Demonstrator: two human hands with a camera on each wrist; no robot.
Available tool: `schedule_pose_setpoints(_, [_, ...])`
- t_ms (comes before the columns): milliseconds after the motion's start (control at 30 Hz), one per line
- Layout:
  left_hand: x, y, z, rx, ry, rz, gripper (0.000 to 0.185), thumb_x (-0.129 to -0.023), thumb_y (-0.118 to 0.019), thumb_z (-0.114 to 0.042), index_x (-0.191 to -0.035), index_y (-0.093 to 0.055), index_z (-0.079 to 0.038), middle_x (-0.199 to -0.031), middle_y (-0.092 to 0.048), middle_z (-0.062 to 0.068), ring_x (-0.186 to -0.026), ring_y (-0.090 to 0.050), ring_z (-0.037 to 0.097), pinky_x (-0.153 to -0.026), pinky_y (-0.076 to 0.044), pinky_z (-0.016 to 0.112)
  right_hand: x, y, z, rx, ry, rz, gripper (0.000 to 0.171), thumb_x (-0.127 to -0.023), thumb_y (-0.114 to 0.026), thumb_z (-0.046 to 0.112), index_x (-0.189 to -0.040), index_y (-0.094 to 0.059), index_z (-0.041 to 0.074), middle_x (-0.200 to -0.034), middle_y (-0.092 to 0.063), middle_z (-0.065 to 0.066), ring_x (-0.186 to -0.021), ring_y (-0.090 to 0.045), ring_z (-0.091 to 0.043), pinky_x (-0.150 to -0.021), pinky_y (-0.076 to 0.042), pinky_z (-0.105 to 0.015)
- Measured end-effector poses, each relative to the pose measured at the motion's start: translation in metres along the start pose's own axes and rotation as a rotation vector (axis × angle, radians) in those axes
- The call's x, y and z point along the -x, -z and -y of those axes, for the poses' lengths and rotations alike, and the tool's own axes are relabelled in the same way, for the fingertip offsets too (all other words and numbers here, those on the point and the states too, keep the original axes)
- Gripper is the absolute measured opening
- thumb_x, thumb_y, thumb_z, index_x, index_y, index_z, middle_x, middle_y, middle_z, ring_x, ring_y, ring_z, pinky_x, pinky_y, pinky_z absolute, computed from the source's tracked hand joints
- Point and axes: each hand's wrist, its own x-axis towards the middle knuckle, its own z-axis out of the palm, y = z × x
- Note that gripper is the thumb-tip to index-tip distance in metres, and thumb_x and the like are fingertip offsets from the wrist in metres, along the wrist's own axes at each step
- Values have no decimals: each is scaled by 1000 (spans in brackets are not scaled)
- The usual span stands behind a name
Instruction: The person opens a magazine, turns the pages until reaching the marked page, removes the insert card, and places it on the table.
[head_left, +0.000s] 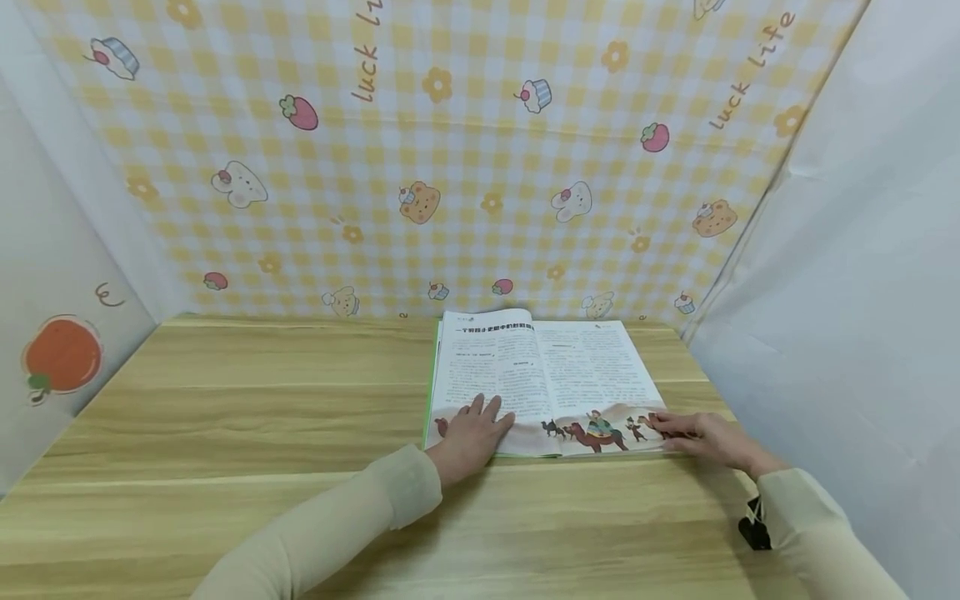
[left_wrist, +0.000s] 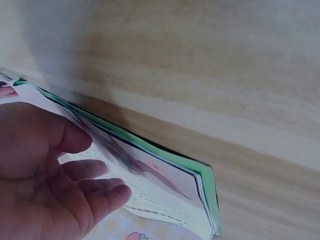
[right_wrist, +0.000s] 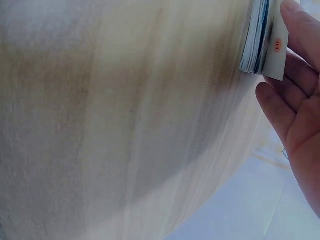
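An open picture book [head_left: 540, 375] lies flat on the wooden table [head_left: 247, 417], with text pages and a strip of camel drawings along its near edge. My left hand [head_left: 480, 423] rests flat on the lower left page with straight fingers. The left wrist view shows that hand [left_wrist: 55, 175] lying on the pages above the book's green cover edge [left_wrist: 202, 175]. My right hand [head_left: 678, 429] touches the lower right corner of the right page, fingers stretched out. In the right wrist view the book's corner [right_wrist: 262, 40] sits against the straight fingers of my right hand [right_wrist: 292, 95].
A yellow checked cloth with cartoon prints [head_left: 450, 167] hangs behind the table. White panels close off the left [head_left: 45, 275] and right [head_left: 847, 292] sides. A small black clip [head_left: 756, 529] sits by my right sleeve. Bare wood stretches left of the book.
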Motion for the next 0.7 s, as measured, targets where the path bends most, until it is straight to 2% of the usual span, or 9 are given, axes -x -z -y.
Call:
schedule_pose_setpoints(167, [0, -1, -2, -15, -29, -43, 46, -92, -54, -7, -135, -47, -19, -139, -47, 6, -122, -50, 29, -93, -49, 35, -1, 3, -1, -29, -3, 10, 37, -93, -58, 25, -121, -63, 2, -134, -49, -26, -118, -51, -39, -86, -46, -15])
schedule_pose_setpoints(333, [-2, -2, -3, -44, -27, -28, 46, -93, -53, -10, -137, -46, -20, -140, -47, 5, -122, -51, 28, -86, -53, 35, 1, 3, -1, 24, -2, -17, 33, -93, -57, 23, -121, -64, 6, -131, -53, -21, -117, -54, -32, -87, -46, -16])
schedule_pose_setpoints(500, [-4, -3, -4, -86, -12, 3, 52, -90, -58, -9, -138, -44, -23, -141, -46, 2, -123, -50, 26, -78, -55, 35, 2, 0, -3, 85, -12, -70, 25, -90, -61, 15, -112, -69, 6, -122, -61, -17, -110, -59, -34, -84, -52, -27])
schedule_pose_setpoints(600, [-5, -3, -4, -98, -5, 22, 56, -87, -61, -7, -138, -43, -23, -142, -45, 1, -123, -50, 26, -74, -55, 36, 2, -3, -4, 118, -19, -116, 20, -87, -64, 10, -105, -72, 7, -111, -67, -16, -101, -64, -35, -78, -54, -36])
schedule_pose_setpoints(700, [-6, -2, -4, -94, -1, 39, 58, -86, -61, -7, -139, -43, -23, -142, -44, 1, -125, -49, 26, -74, -56, 37, 2, -6, -6, 145, -23, -162, 18, -84, -66, 6, -101, -74, 8, -101, -71, -13, -93, -67, -33, -73, -54, -38])
